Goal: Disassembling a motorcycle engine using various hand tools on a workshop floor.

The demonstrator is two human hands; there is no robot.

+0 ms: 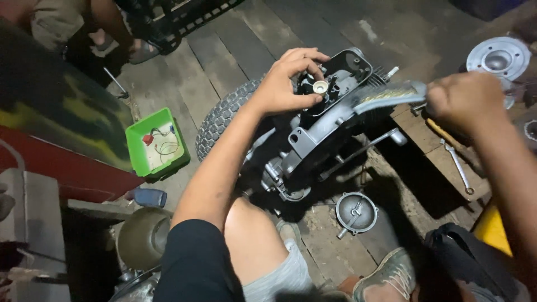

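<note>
L hand pinches small white cap at engine case; R hand fist-closed on grey pedal lever. Looks mid-fitting; needs steady alignment.

A grey engine casing with a black knobby-treaded tyre carries a white cap, beside a bright green tray on brown floorboards.
</note>
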